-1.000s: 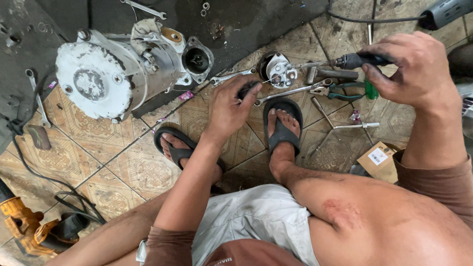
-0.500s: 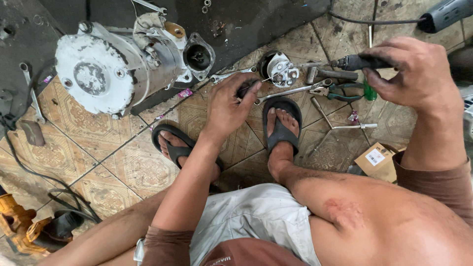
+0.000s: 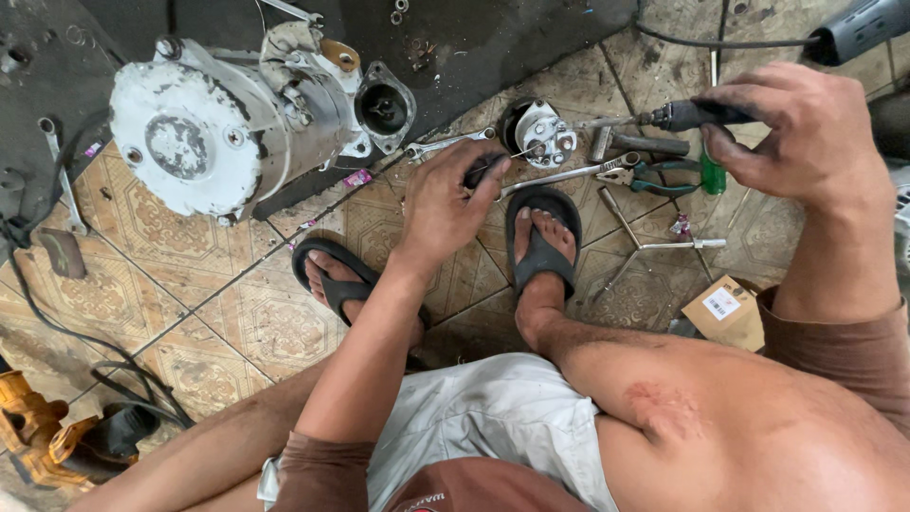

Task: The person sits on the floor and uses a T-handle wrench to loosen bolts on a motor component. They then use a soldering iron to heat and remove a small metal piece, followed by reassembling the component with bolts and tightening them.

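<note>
I squat on a patterned tile floor in black sandals. My left hand (image 3: 445,204) reaches down and closes its fingers on a small dark part (image 3: 482,171) on the tiles, just in front of my feet. My right hand (image 3: 806,133) is raised at the right and grips the dark handle of a screwdriver (image 3: 664,117), whose shaft points left toward a round metal hub part (image 3: 536,131). A large white-grey compressor body (image 3: 237,123) lies on its side at the upper left.
Around the hub lie a spanner (image 3: 445,144), green-handled pliers (image 3: 654,175), a T-shaped wrench (image 3: 654,245) and a small cardboard box (image 3: 725,311). A black mat (image 3: 502,38) covers the far floor. A yellow power tool (image 3: 43,441) and cables sit at the lower left.
My view has shifted slightly. My left hand stays on the dark part and my right hand keeps the screwdriver raised in about the same place.
</note>
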